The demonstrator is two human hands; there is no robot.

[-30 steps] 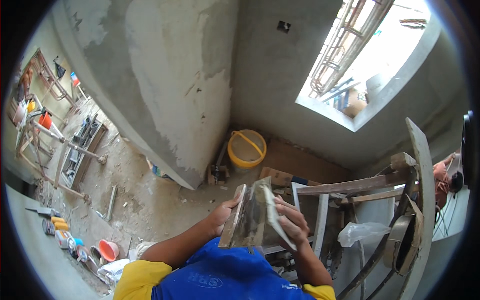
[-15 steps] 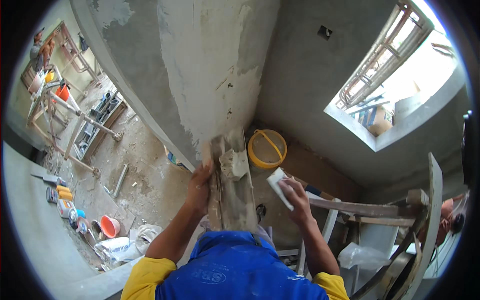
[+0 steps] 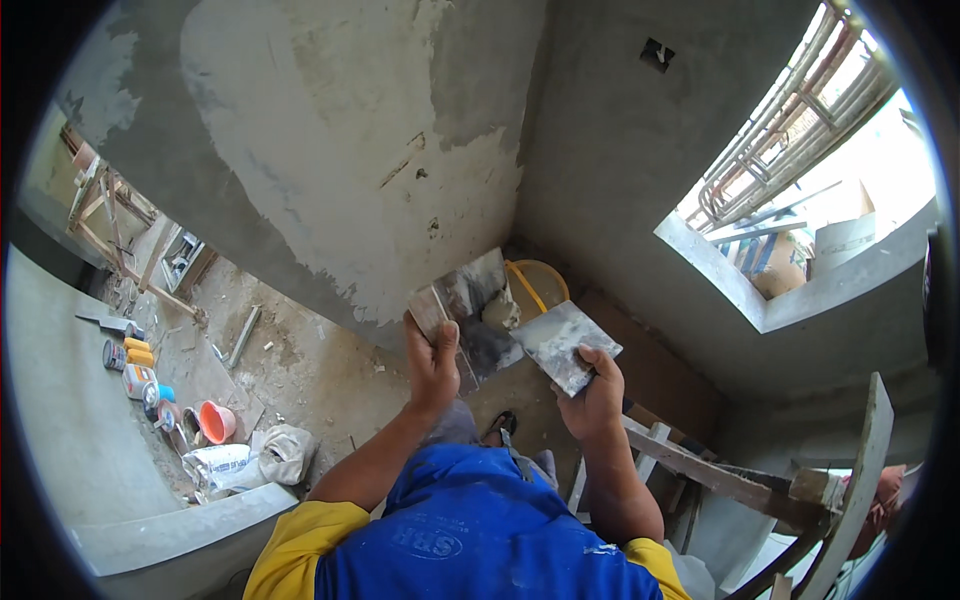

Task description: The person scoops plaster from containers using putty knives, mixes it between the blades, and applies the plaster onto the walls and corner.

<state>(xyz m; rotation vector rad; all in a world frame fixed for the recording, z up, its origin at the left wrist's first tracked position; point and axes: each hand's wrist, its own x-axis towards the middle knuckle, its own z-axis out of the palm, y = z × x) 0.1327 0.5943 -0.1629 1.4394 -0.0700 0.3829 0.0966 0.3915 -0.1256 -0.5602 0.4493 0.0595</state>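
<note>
My left hand (image 3: 433, 372) is closed round the wooden edge of a stained plaster board (image 3: 468, 290), its thumb on top. A lump of pale wet putty (image 3: 500, 312) lies on the board's right side. In my right hand (image 3: 594, 400) is a flat, square, putty-smeared spreader plate (image 3: 566, 345), pinched at its lower right with the thumb on the upper face. The plate's left corner meets or overlaps the board's right edge; I cannot tell if they touch. Beyond both stands the grey wall (image 3: 330, 130) with a broad patch of lighter putty.
A yellow-rimmed bucket (image 3: 562, 277) stands in the corner, partly hidden by the plate. Wooden scaffold planks (image 3: 690, 465) are close by my right arm. Left on the floor are an orange bucket (image 3: 217, 422), several containers and a white sack (image 3: 285, 453). A window opening (image 3: 800, 240) is at upper right.
The board has tilted, its top swinging right. My right hand has brought the plate up beside it, turning its broad face into view. The whole view has shifted, showing more of the puttied wall.
</note>
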